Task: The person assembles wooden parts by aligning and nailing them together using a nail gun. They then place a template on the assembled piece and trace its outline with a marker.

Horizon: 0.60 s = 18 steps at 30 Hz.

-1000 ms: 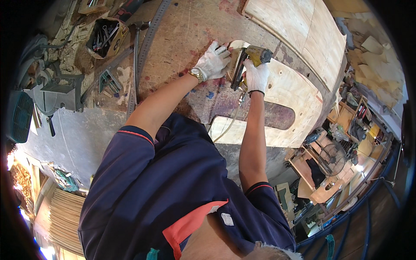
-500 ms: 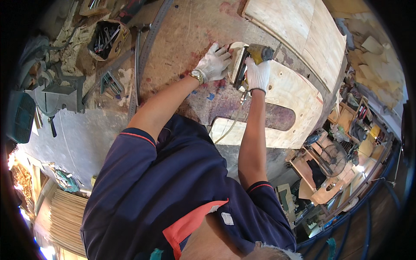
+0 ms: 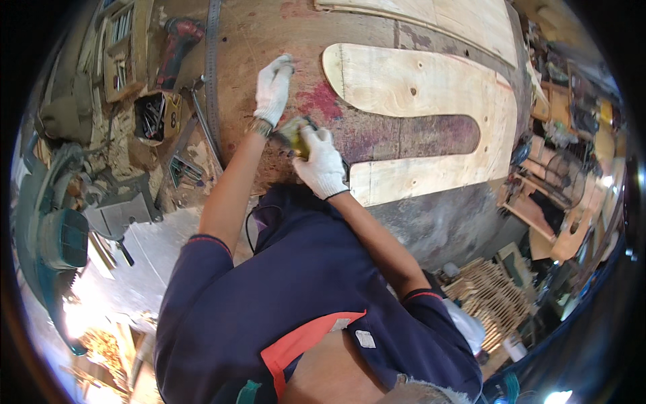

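Observation:
My right hand, in a white knit glove, is closed around a yellow-and-dark air nail gun, blurred by motion. The tool hangs over the bench close to my left wrist, with its nose hard to make out. My left hand, gloved too and with a watch at the wrist, is over the stained bench top with its fingers stretched away from me, holding nothing I can see. To the right of both hands lies a pale U-shaped plywood piece with rounded ends, apart from them.
A larger plywood sheet lies at the far right. Along the left are a long steel ruler, a red-and-black cordless drill, a box of wrenches and a grey vise. A fan stands among clutter on the right.
My right hand has drawn the nail gun off the plywood, leftward and toward me. My left hand has left the plywood's rounded end and moved left. The head view has shifted.

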Available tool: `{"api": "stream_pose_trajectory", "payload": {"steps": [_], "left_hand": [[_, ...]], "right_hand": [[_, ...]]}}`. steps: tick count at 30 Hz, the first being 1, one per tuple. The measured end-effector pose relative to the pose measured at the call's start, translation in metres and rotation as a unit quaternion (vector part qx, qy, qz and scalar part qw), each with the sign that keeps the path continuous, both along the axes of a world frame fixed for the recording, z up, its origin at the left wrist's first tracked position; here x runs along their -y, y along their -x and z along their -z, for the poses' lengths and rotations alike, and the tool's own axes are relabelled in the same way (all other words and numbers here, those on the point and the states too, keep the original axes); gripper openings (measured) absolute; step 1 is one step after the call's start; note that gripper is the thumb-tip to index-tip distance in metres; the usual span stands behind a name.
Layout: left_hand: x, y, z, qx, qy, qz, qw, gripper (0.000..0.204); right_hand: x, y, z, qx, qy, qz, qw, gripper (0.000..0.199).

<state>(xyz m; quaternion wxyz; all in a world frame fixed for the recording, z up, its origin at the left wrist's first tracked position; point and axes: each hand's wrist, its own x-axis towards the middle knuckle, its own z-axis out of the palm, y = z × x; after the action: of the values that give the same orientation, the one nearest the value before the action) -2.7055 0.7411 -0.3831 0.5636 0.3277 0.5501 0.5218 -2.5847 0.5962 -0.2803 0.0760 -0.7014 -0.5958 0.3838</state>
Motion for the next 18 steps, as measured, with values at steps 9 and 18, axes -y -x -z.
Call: {"api": "stream_pose_trajectory", "payload": {"steps": [9,18], "left_hand": [[0.092,0.038,-0.091,-0.118,-0.007,0.091,0.989,0.029],[0.191,-0.03,-0.077,-0.258,-0.044,0.222,0.939,0.03]], "right_hand": [[0.008,-0.015,-0.004,-0.192,-0.101,-0.133,0.967,0.05],[0.153,-0.267,0.096,0.163,-0.253,0.533,0.791,0.075]]}}
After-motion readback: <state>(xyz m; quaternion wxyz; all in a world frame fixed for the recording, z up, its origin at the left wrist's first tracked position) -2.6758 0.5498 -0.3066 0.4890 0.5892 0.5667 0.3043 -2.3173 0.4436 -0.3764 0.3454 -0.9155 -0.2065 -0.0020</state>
